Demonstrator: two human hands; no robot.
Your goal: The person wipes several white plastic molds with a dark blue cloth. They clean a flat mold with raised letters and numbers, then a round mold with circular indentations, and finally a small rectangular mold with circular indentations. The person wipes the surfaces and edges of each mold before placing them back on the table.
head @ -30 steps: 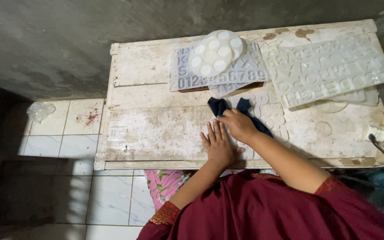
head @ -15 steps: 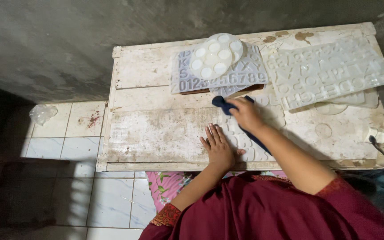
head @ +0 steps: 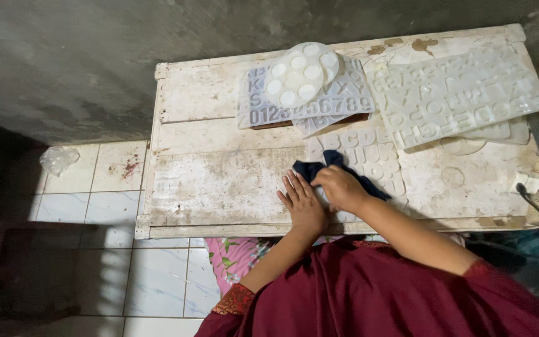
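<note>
R hand point(head: 342, 187): fingers curled together, clamped on a dark blue cloth point(head: 319, 168). Cloth is bunched under the palm and pressed down on a clear silicone letter mould point(head: 369, 159) lying flat on the worktop. A bunched grip puts more fabric under the palm, which suits wiping a moulded face; judged, not certain.

L hand point(head: 304, 203): fingers straight, slightly spread, flat on the near-left edge of the same mould, holding nothing. Likely acts as a hold-down so the flexible sheet does not slide under the cloth. The two hands are just beside each other, touching or nearly so; cannot tell which.

Outward: the mould sits near the front edge of a worn white wooden table point(head: 219, 181), w/ the person's dark red sleeves reaching over that edge.

Further back: a grey letter-and-number mould point(head: 344, 103), w/ a round white multi-cavity mould point(head: 301, 73) stacked on top. Right rear: a large translucent alphabet mould point(head: 463, 93), tilted, overlapping thinner sheets beneath. All are well apart from the hands.

Left of the table: tiled floor point(head: 113, 187) w/ a crumpled clear plastic bag point(head: 58, 159).
</note>
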